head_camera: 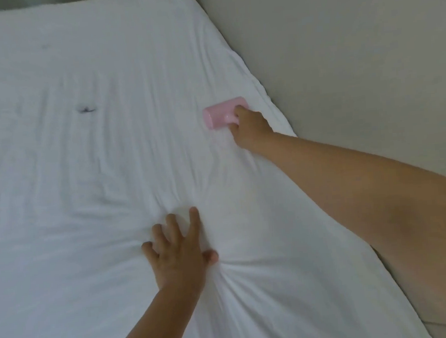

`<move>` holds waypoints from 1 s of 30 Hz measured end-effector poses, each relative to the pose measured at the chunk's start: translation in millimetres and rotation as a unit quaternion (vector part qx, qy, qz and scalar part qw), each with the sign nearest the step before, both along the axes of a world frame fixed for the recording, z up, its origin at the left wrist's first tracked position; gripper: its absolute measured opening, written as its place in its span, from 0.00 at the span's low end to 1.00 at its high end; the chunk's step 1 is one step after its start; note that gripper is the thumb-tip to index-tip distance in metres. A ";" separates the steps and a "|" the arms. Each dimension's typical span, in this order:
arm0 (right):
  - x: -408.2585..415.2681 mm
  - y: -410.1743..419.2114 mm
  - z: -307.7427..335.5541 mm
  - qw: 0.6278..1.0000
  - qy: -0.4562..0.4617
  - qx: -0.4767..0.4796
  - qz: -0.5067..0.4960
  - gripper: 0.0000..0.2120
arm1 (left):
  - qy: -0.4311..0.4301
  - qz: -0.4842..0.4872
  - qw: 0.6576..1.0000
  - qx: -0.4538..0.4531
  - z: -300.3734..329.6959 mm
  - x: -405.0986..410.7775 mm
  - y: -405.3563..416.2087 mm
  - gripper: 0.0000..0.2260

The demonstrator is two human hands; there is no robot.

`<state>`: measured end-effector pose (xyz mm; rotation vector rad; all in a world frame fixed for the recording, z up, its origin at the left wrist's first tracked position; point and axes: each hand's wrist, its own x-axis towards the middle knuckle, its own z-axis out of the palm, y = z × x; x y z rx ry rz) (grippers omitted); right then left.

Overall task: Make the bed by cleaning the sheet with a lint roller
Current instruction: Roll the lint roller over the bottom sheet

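- The right hand has its grip closed around the near end of the pink lint roller; the fingers curl over the top of it, so the handle itself is hidden under the hand.
- The pink lint roller lies on its side on the white sheet, pressed against the fabric, its rounded end pointing left and its far end toward the wall.
- It sits near the right edge of the bed, just inside the rumpled hem where the sheet meets the wall.
- The right arm reaches forward and leftward from the lower right, fully stretched, the wrist straight and the bare forearm passing over the bed's edge.
- The left hand holds nothing: fingers spread and slightly bent, palm down, pressing flat on the sheet, thumb out to the right.
- Creases fan out in the sheet from under the left palm.
- The left forearm comes up from the bottom middle, well apart from the roller.
- A small dark tuft of lint lies on the sheet to the left of the roller, far from both hands.
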<state>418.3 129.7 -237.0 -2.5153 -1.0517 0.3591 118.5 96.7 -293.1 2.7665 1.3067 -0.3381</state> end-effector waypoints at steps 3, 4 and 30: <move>18.4 45.8 -1.9 1.000 0.005 -0.002 -0.005 0.14 | 0.000 0.020 0.999 -0.037 -4.0 0.1 -0.3 0.43; 19.2 49.3 -1.7 1.000 0.009 -0.002 -0.009 0.14 | 0.000 0.023 0.999 -0.043 -4.3 0.1 0.5 0.43; -453.2 -436.2 30.0 0.966 0.086 -0.069 -0.232 0.35 | -0.311 -0.133 0.940 -0.048 -4.9 -166.6 -33.1 0.15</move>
